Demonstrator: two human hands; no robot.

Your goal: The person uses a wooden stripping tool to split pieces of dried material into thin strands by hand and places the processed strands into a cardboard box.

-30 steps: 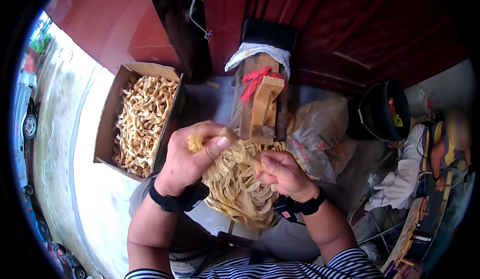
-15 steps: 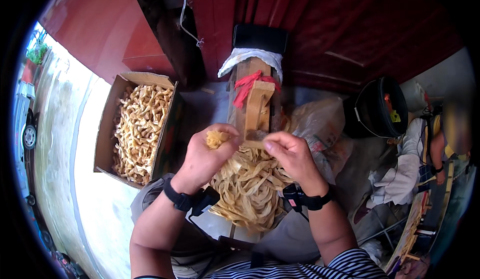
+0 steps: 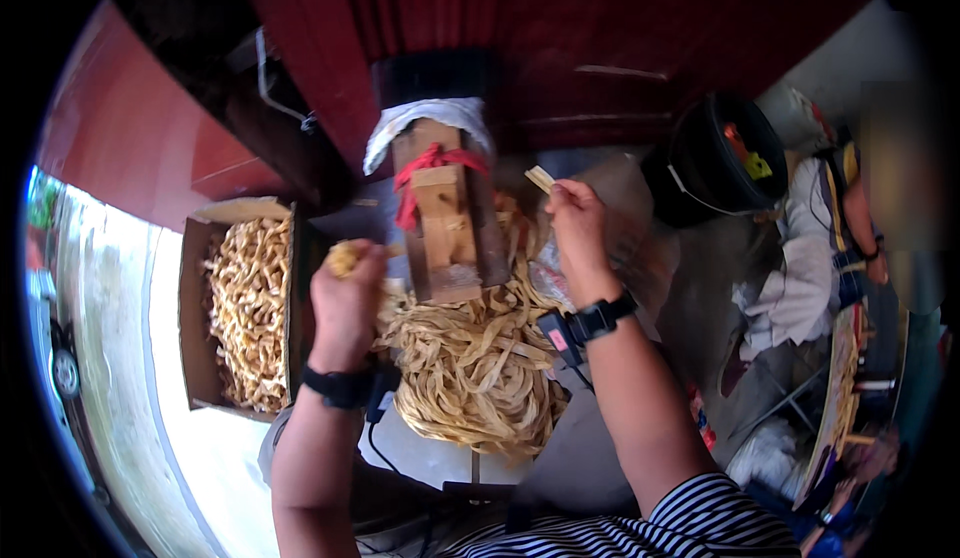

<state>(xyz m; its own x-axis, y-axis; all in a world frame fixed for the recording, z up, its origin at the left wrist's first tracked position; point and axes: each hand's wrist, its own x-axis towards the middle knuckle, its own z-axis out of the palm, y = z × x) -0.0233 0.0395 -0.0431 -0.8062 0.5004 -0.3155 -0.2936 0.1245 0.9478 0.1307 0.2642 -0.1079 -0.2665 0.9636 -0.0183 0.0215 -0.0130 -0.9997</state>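
Note:
My left hand point(image 3: 348, 298) is closed around a small yellow bunch of folded strip point(image 3: 345, 257), left of the wooden bench. In my right hand point(image 3: 580, 226), a short flat pale-tan strip point(image 3: 540, 179) is pinched and sticks out past the fingertips; its far end points up and left. Between my forearms lies a heap of long tan ribbon-like strips point(image 3: 480, 378). The wooden bench point(image 3: 425, 143) carries an upright wooden block point(image 3: 440, 220) tied with a red cloth point(image 3: 408, 173). Neither hand touches the block.
To the left stands a cardboard box point(image 3: 192, 308) full of knotted tan pieces point(image 3: 250, 308). A black bucket point(image 3: 690, 173) and a clear plastic bag point(image 3: 625, 203) are on the right. White cloth point(image 3: 430, 113) covers the bench's far end. Another person's arm point(image 3: 865, 220) shows far right.
My hands have moved apart from the block's near end. The right one has risen away with the pale strip; the left has gone left with its yellow bunch. The whole view has shifted.

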